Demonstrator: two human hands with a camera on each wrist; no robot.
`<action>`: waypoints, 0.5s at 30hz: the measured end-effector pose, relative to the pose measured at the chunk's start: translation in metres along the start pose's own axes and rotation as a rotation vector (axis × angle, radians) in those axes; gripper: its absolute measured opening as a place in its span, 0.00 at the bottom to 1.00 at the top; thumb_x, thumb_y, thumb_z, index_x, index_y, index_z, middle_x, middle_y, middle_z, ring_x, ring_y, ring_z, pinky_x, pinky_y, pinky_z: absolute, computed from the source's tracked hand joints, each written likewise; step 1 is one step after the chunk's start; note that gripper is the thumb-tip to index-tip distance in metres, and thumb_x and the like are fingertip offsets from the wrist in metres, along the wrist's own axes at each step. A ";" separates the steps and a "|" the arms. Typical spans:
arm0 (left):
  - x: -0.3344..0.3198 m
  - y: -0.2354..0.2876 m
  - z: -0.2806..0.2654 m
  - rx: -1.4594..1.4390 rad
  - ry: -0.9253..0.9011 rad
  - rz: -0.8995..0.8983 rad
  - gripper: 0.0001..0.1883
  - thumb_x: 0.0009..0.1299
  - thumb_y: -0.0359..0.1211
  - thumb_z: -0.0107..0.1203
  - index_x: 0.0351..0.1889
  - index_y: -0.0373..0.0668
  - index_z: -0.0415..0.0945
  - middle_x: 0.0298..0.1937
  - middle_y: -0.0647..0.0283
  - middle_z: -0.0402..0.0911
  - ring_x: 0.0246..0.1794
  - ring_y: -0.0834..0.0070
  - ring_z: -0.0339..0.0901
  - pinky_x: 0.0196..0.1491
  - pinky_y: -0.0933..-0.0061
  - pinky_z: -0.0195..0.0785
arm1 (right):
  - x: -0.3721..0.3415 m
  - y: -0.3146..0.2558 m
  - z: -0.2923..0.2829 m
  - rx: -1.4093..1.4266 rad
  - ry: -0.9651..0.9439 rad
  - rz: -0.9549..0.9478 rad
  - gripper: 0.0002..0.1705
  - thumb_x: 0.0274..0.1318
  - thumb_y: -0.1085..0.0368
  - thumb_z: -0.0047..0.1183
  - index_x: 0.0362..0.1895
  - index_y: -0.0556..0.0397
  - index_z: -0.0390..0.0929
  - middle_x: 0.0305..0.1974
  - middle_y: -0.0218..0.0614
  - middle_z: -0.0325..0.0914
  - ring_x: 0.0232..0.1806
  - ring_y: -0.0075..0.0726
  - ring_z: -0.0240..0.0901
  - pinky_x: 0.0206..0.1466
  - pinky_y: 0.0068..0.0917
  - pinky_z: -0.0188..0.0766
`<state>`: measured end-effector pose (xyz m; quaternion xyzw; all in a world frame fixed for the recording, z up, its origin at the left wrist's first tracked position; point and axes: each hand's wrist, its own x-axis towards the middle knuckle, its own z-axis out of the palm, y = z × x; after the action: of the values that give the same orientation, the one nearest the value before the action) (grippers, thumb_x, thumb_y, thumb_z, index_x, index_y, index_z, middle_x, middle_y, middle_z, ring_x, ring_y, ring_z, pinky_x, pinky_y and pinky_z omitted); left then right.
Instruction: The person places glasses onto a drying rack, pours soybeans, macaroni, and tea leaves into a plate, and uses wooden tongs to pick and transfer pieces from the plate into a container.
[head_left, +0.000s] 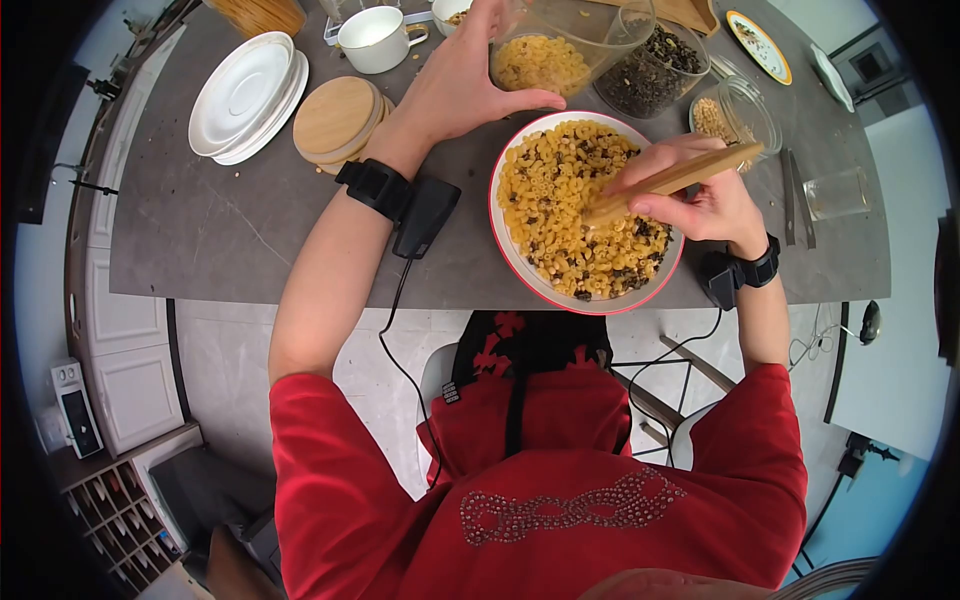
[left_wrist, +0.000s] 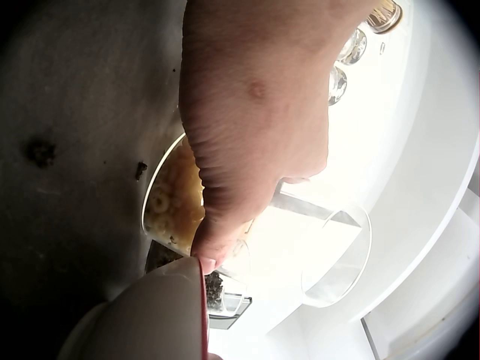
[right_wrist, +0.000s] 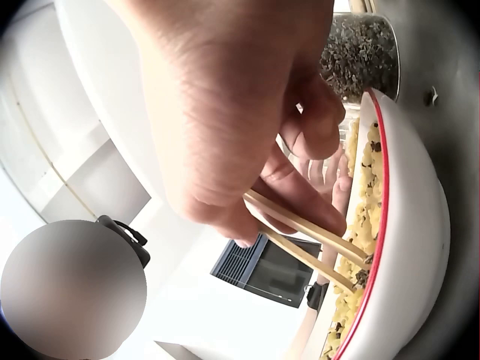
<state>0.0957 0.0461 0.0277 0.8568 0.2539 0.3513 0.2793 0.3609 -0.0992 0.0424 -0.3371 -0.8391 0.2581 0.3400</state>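
Note:
A white bowl [head_left: 500, 235] with a red rim holds small ring-shaped yellow pasta [head_left: 560, 190] mixed with dark bits. In my right hand [head_left: 700, 195] I grip wooden tongs [head_left: 690, 172]; their two tips [right_wrist: 352, 259] reach down to the pasta and dark bits near the rim. My left hand [head_left: 465, 85] holds a clear glass container [left_wrist: 154, 187] at the far side of the bowl, with more yellow pasta [head_left: 540, 65] inside. Its thumb [left_wrist: 214, 244] lies right at the bowl's rim in the left wrist view. The left fingers are mostly hidden behind the hand.
Right of the container stands a glass jar of dark dried bits [head_left: 650, 75]. Beyond the bowl's right side are a tipped jar of tan grains [head_left: 735, 115], metal tongs [head_left: 797, 200] and a glass [head_left: 838, 193]. White plates [head_left: 245, 95], wooden discs [head_left: 335, 115] and a cup [head_left: 372, 42] stand left.

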 end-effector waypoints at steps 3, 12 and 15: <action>0.000 -0.004 0.003 -0.017 0.037 0.043 0.58 0.59 0.51 0.80 0.78 0.35 0.52 0.74 0.41 0.68 0.75 0.50 0.67 0.73 0.56 0.65 | 0.000 0.000 0.001 -0.050 0.037 0.010 0.07 0.61 0.68 0.68 0.42 0.55 0.86 0.34 0.31 0.86 0.31 0.28 0.79 0.33 0.26 0.72; 0.001 -0.016 0.008 0.025 0.078 0.127 0.59 0.59 0.51 0.80 0.78 0.35 0.51 0.74 0.40 0.67 0.75 0.49 0.68 0.72 0.57 0.65 | 0.005 -0.004 -0.005 -0.198 0.110 -0.097 0.08 0.60 0.67 0.68 0.40 0.56 0.85 0.36 0.35 0.86 0.32 0.35 0.82 0.34 0.28 0.75; -0.001 -0.002 0.000 0.001 -0.009 -0.027 0.59 0.59 0.52 0.80 0.78 0.35 0.51 0.74 0.40 0.67 0.75 0.49 0.68 0.72 0.56 0.65 | -0.001 -0.004 -0.008 -0.253 0.094 -0.054 0.08 0.60 0.66 0.68 0.39 0.56 0.85 0.34 0.36 0.86 0.30 0.35 0.81 0.33 0.29 0.74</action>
<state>0.0951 0.0471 0.0261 0.8550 0.2643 0.3438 0.2846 0.3660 -0.1004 0.0501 -0.3664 -0.8568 0.1251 0.3406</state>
